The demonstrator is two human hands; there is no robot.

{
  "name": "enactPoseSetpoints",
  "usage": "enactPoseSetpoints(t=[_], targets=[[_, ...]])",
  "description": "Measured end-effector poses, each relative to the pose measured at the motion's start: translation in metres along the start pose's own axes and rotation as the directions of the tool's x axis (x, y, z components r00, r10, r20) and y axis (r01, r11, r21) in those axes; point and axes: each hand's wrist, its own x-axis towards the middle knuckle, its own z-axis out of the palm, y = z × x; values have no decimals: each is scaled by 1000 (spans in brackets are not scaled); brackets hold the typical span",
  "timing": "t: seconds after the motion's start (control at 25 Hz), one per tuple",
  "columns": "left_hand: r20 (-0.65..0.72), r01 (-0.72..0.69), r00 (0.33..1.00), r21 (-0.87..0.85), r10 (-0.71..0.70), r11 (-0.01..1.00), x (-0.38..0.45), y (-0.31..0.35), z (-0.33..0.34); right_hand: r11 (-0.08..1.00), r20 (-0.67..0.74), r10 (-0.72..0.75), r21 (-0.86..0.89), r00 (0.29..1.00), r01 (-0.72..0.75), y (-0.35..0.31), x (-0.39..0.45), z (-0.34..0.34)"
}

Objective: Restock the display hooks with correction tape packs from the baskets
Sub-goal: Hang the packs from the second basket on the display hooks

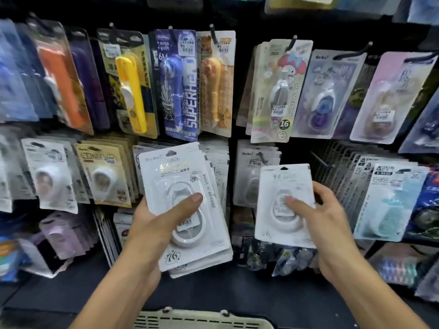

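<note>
My left hand (158, 224) grips a stack of white correction tape packs (175, 172), thumb pressed on the top blister. My right hand (325, 217) holds a single white correction tape pack (282, 186) upright, thumb on its blister. This single pack sits just below a black display hook (262, 157) that carries matching white packs (248, 172) behind it. A bare black hook (322, 161) juts out to the right of the single pack. The rim of a beige basket (202, 319) shows at the bottom edge.
Hooks across the black wall carry many hanging packs: yellow (131, 91), blue "Superhero" (178, 86), My Melody (278, 91), pale blue (389, 198). White packs (50, 176) hang at lower left. Loose packs (285, 260) lie on the shelf below.
</note>
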Motion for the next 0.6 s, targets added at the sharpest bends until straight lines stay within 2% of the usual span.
enactPoseSetpoints(t=[0.04,0.08,0.16,0.2,0.24,0.28,0.36,0.44,0.6], targets=[[8,-1,1000,-3,1,1000,-1,-1,3,999,-14,0,-32,1000,0,-1,1,-5],[11,0,1000,-1,0,1000,-2,-3,5,992,39,19,-124,999,-14,-3,2,-12],[3,-7,1000,5,7,1000,-3,-3,8,939,289,125,-345,949,-19,-8,-1,-21],[-8,-13,1000,6,13,1000,-3,-3,8,934,405,152,-357,902,3,-13,-4,-23],[-20,-16,1000,9,16,1000,-2,-3,8,957,474,125,-288,871,19,-16,-7,-24],[-29,-16,999,11,16,1000,-1,-2,7,984,479,70,-179,875,19,-19,-7,-23],[-38,-17,999,16,18,1000,1,-2,6,999,361,-28,-4,932,32,-19,-4,-16],[-45,-20,999,30,21,999,1,-4,6,996,236,-77,-28,969,86,-14,-2,-6],[-52,-20,998,40,22,999,-1,-6,5,983,8,-176,-52,984,176,-3,-1,2]])
